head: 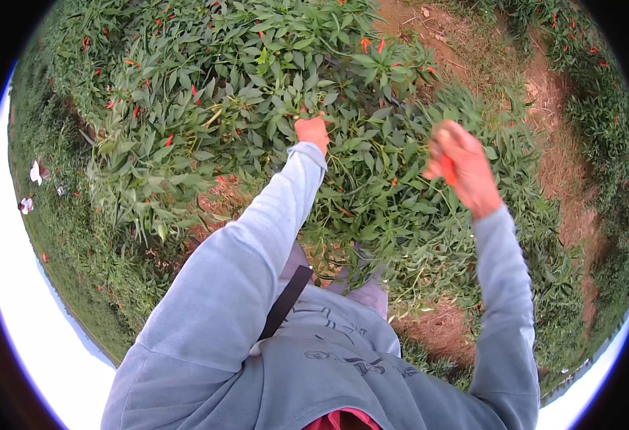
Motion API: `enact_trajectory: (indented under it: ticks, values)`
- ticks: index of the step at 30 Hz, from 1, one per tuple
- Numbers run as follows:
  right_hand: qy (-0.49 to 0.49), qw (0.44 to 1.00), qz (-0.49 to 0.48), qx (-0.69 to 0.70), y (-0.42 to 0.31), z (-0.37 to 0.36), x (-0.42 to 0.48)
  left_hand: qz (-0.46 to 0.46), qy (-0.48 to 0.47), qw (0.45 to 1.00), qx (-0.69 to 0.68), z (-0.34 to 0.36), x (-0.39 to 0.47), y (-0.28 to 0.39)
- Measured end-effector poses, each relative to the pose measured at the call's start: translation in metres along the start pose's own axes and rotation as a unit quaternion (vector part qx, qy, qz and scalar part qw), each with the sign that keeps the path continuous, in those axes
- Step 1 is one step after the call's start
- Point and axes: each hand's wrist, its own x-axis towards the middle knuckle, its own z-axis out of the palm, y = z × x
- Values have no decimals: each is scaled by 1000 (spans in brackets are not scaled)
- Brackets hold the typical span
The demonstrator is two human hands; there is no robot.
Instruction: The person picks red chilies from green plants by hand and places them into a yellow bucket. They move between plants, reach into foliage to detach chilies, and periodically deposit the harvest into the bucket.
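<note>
Leafy chili pepper plants with red peppers spread before me. My left hand reaches in among the leaves at the centre; its fingertips are partly hidden, and what they touch does not show. To the right, my right hand is raised over the foliage, blurred, with its fingers curled around a red chili pepper. A red pepper hangs in the leaves left of my left hand. Further up, red peppers show at the top of a plant.
A dirt path with dry straw runs down the right side, and another pepper row lies beyond it. Plants stand close against my legs. At the far left, people in white hats are among the rows.
</note>
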Motion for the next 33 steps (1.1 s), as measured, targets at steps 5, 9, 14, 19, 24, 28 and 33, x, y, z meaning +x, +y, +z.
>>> enact_trajectory:
  ticks: [5,9,14,19,24,28,33]
  values:
    - [-46,986,76,-141,75,55,140,9,-86,996,-36,-46,-3,19]
    - [155,840,-46,-518,144,84,207,-11,-97,995,-10,-61,-4,35]
    - [264,797,-61,-540,150,113,215,-11,-88,995,38,-68,5,46]
    - [154,793,-166,-565,159,76,232,301,-66,931,195,-51,2,64]
    - [61,782,-209,-584,145,67,237,488,-79,763,417,-4,7,102]
    - [42,793,-231,-561,144,61,239,402,-142,605,672,7,26,104]
    - [-36,753,-233,-615,125,42,216,400,-214,548,703,5,54,81]
